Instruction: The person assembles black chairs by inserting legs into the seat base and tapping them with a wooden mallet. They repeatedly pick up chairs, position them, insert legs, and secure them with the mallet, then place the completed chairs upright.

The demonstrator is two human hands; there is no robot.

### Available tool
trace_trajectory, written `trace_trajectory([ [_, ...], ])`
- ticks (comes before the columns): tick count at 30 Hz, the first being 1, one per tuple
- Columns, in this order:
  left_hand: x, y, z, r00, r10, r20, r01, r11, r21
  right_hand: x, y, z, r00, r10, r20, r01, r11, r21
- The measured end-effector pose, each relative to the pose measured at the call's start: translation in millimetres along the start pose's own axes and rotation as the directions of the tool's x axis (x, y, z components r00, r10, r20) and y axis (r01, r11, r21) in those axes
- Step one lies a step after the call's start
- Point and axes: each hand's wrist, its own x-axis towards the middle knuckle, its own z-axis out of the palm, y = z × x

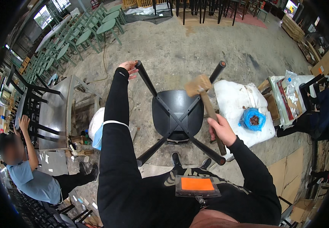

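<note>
A black chair [178, 114] is turned upside down in front of me, its seat low and its four splayed legs pointing up, joined by a cross brace. My left hand [128, 68] is at the end of the far left leg [146, 77], fingers apart and next to its tip; whether a small piece is there I cannot tell. My right hand [222, 130] is wrapped around the handle of a wooden mallet [199, 85]. The blurred mallet head hangs above the seat's right side, near the far right leg [214, 73]. Brown round ends show on both right legs.
On white sacking [236, 95] to the right sits a blue bag [252, 120] of small brown pieces. A metal table [52, 114] with another black chair stands left, a person [35, 171] beside it. Green chairs [83, 38] fill the far left; another person [322, 110] is at far right.
</note>
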Motion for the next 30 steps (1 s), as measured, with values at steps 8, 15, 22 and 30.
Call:
trace_trajectory([
  [8,5,-3,1,1.000,0.016,0.011,-0.016,1.000,0.008,138,-58,73,0.925,-0.348,0.154,0.380,0.868,-0.319],
  [15,10,-4,0,1.000,0.013,0.010,-0.013,0.999,-0.039,210,-90,126,0.810,-0.578,0.098,0.482,0.561,-0.673],
  [22,19,-7,0,0.999,0.035,-0.029,-0.035,0.999,-0.002,236,-81,136,0.840,-0.528,0.127,0.401,0.445,-0.801],
  [30,17,-19,1,0.988,0.114,-0.107,-0.116,0.993,-0.013,207,-99,134,0.944,-0.324,0.055,0.298,0.772,-0.561],
])
